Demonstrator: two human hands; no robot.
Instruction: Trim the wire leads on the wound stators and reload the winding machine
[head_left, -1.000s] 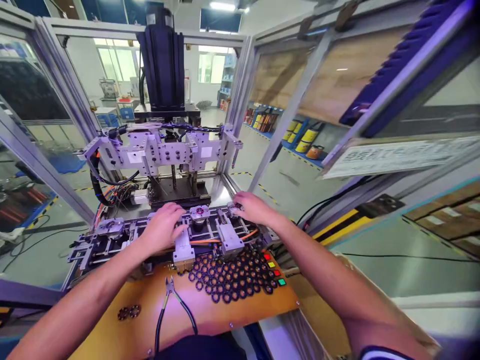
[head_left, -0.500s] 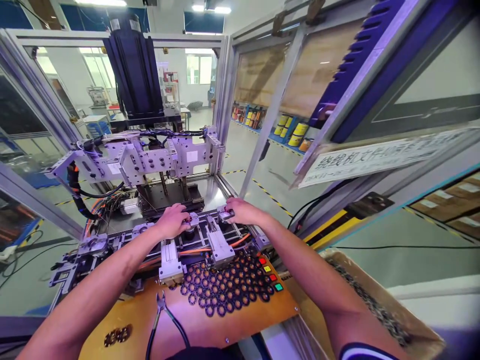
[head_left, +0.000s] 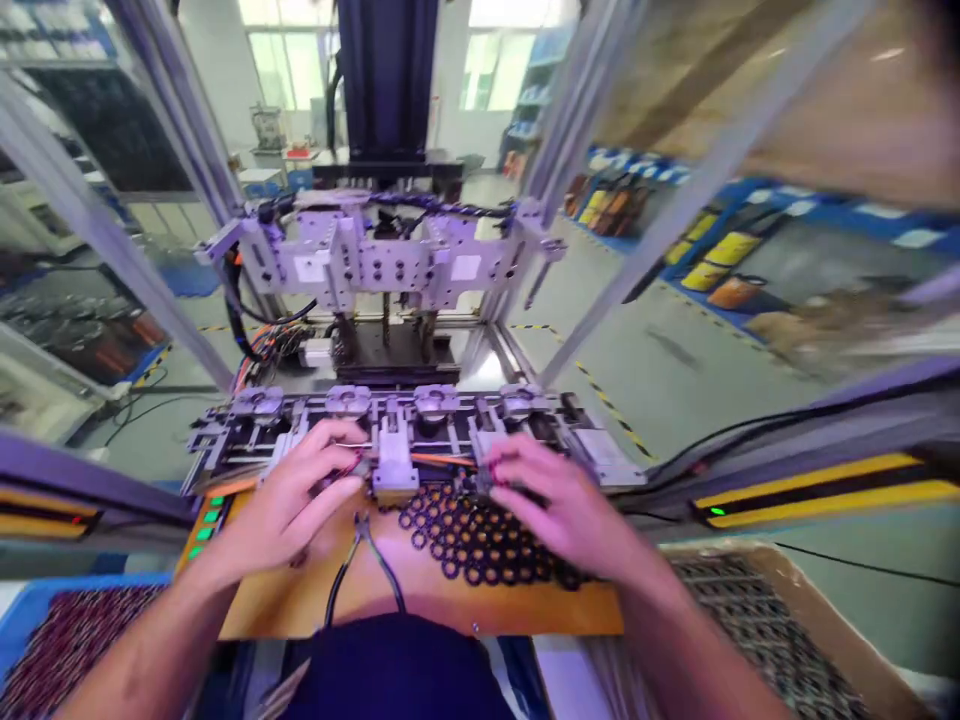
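Observation:
My left hand is over the left part of the orange-brown worktop, its fingers curled around a small dark part with red on it, blurred. In my right hand, blurred by motion, another small dark-and-red part shows at the fingertips, above the right side of many black rings spread on the worktop. Between the hands stands a silver slide block. Behind them is a row of several metal clamp fixtures. Side cutters lie in front of the slide block, handles toward me.
A winding machine head spans the frame behind the fixtures. Left of the worktop is a blue bin of dark reddish pieces; on the right, a cardboard box holds grey parts. Yellow-black sensor bars flank both sides. Green buttons sit left.
Both hands have come back from the clamp fixtures toward the worktop and moved apart, each with a small part at its fingers. My view has turned right and down.

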